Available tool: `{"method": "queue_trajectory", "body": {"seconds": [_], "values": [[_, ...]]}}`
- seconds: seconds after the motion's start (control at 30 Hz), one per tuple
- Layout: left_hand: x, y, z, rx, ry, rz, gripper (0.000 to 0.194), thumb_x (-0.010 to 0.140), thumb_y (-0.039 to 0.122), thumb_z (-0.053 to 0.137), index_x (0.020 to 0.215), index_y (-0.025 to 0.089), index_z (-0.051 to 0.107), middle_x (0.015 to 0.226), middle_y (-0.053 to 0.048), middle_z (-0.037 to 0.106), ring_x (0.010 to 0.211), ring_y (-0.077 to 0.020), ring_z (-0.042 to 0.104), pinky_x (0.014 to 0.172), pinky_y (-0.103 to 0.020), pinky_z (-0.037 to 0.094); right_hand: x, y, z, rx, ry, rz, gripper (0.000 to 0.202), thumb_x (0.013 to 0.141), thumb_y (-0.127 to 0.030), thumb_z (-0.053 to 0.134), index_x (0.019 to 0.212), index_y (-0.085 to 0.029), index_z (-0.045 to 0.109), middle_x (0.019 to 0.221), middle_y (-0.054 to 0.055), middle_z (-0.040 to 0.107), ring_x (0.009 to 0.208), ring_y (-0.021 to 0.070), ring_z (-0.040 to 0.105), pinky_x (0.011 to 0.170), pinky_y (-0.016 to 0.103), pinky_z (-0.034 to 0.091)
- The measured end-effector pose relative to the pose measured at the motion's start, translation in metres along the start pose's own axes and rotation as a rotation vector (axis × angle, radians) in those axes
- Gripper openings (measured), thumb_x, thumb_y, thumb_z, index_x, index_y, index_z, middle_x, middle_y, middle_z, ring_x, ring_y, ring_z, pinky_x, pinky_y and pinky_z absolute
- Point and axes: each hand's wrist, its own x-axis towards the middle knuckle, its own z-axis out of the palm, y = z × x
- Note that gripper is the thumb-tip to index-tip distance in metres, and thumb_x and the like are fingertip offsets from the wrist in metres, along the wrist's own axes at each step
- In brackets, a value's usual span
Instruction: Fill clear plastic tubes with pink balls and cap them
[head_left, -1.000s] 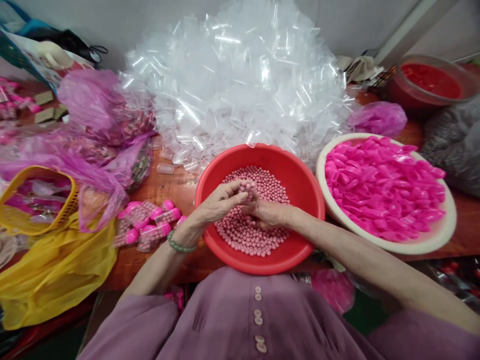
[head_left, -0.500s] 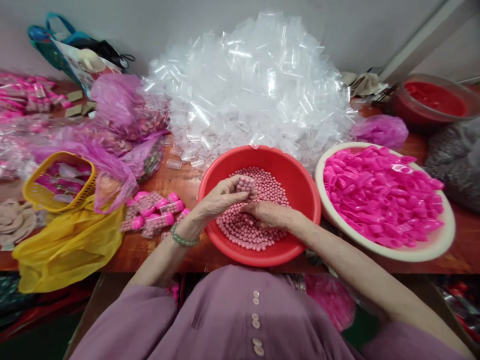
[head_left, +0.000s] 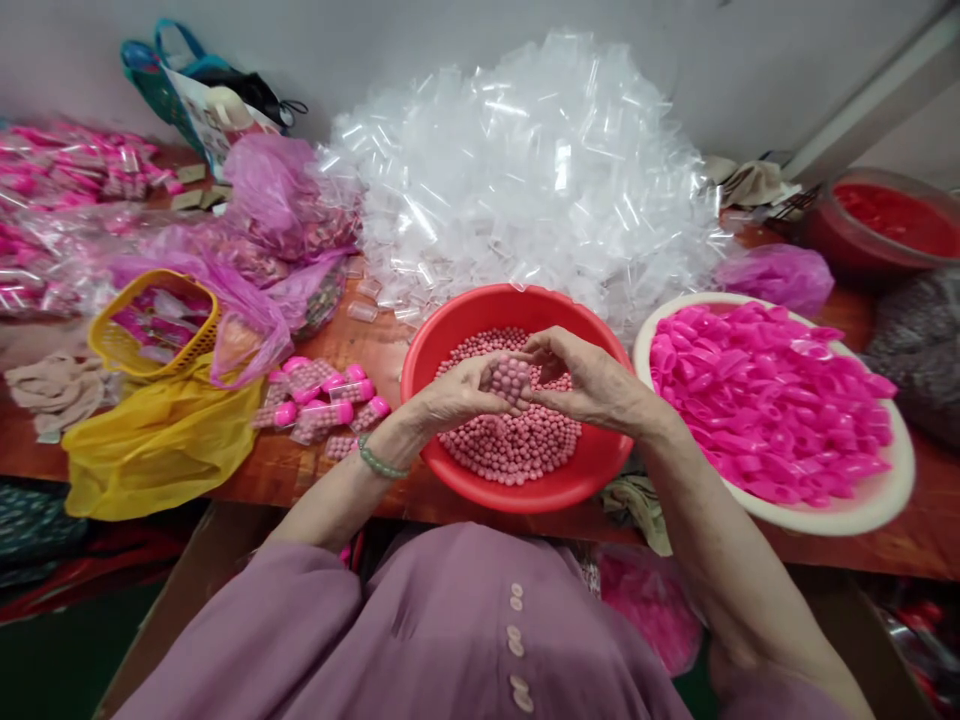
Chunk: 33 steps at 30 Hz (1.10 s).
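Observation:
A small clear plastic tube filled with pink beads is held in my left hand, between thumb and fingers. My right hand meets the tube's right end, its thumb and curved fingertips above and below that end. Both hands are over a red basin, above loose pink beads lying in it. A green bead bracelet circles my left wrist.
Behind the basin rises a heap of clear tubes. At right, a white basin holds pink plastic caps. Filled pink-capped tubes lie left, near a yellow basket and yellow bag.
My right hand has come up from the beads to the tube's right end. The tube in my left hand has moved slightly right and now looks fuller. The camera view has shifted slightly.

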Motion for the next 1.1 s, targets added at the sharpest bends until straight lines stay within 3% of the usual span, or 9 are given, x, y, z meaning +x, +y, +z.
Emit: {"method": "queue_trajectory", "body": {"seconds": [0.33,0.47,0.57,0.7,0.8,0.87,0.93,1.0,1.1], "values": [[0.008,0.0,0.005,0.135,-0.094,-0.057,0.034,0.059,0.007,0.078,0.09,0.011,0.063,0.079,-0.001,0.06,0.074,-0.0095,0.056,0.069,-0.024,0.046,0.004,0.003,0.002,0.143,-0.204,0.015,0.038,0.08,-0.017,0.06,0.117,-0.021,0.05,0.087,-0.001,0.063,0.075,0.0123,0.058,0.069,0.023,0.046],[0.012,-0.006,0.0,0.128,-0.118,-0.08,0.036,0.062,0.011,0.08,0.094,0.012,0.063,0.082,-0.001,0.059,0.076,-0.0099,0.055,0.069,-0.024,0.045,0.002,0.003,0.006,0.108,-0.215,0.009,0.028,0.079,-0.015,0.058,0.106,-0.02,0.051,0.091,0.001,0.062,0.079,0.0129,0.058,0.072,0.024,0.045],[0.014,-0.007,-0.004,0.14,-0.134,-0.048,0.031,0.063,0.013,0.08,0.088,0.012,0.063,0.077,0.001,0.054,0.072,-0.0085,0.052,0.068,-0.024,0.044,0.004,0.004,0.01,0.101,-0.22,0.022,0.018,0.078,-0.019,0.059,0.09,-0.021,0.046,0.082,-0.001,0.056,0.071,0.0114,0.051,0.065,0.022,0.042],[0.013,-0.006,-0.009,0.149,-0.121,-0.05,0.029,0.063,0.014,0.079,0.085,0.012,0.062,0.078,0.0,0.055,0.069,-0.008,0.05,0.063,-0.022,0.043,0.007,0.006,0.018,0.147,-0.177,0.094,0.022,0.078,-0.024,0.061,0.082,-0.022,0.04,0.072,-0.005,0.042,0.062,0.009,0.04,0.055,0.021,0.035],[0.007,-0.007,-0.012,0.151,-0.12,-0.07,0.032,0.063,0.017,0.079,0.09,0.011,0.064,0.085,-0.004,0.061,0.074,-0.0108,0.057,0.064,-0.023,0.046,0.004,0.006,0.03,0.173,-0.109,0.165,0.023,0.078,-0.027,0.061,0.082,-0.023,0.039,0.072,-0.005,0.043,0.062,0.0091,0.042,0.055,0.021,0.036],[0.003,-0.007,-0.013,0.153,-0.072,-0.091,0.038,0.064,0.021,0.081,0.098,0.011,0.066,0.086,-0.005,0.064,0.075,-0.0125,0.06,0.065,-0.024,0.049,-0.002,0.006,0.038,0.176,-0.059,0.172,0.024,0.078,-0.028,0.062,0.089,-0.022,0.042,0.078,-0.004,0.051,0.067,0.0108,0.049,0.061,0.022,0.042],[0.001,-0.007,-0.016,0.128,0.03,-0.101,0.041,0.067,0.027,0.082,0.102,0.011,0.067,0.084,-0.004,0.066,0.071,-0.012,0.062,0.064,-0.024,0.051,-0.01,0.008,0.042,0.133,-0.009,0.126,0.036,0.079,-0.03,0.064,0.109,-0.02,0.047,0.095,0.002,0.06,0.086,0.0154,0.059,0.078,0.028,0.049],[0.002,-0.005,-0.019,0.072,0.175,-0.08,0.042,0.068,0.033,0.083,0.101,0.011,0.068,0.077,-0.003,0.067,0.065,-0.0099,0.061,0.062,-0.021,0.051,-0.023,0.009,0.039,0.018,0.044,0.086,0.047,0.082,-0.031,0.064,0.124,-0.018,0.047,0.114,0.009,0.063,0.106,0.0208,0.06,0.096,0.036,0.047],[0.003,-0.003,-0.019,0.007,0.314,0.018,0.045,0.062,0.036,0.088,0.095,0.011,0.069,0.072,-0.001,0.067,0.062,-0.0082,0.061,0.061,-0.018,0.052,-0.051,0.01,0.02,-0.174,0.168,0.158,0.034,0.089,-0.028,0.057,0.12,-0.016,0.057,0.118,0.012,0.065,0.112,0.0222,0.06,0.101,0.037,0.045]]}}
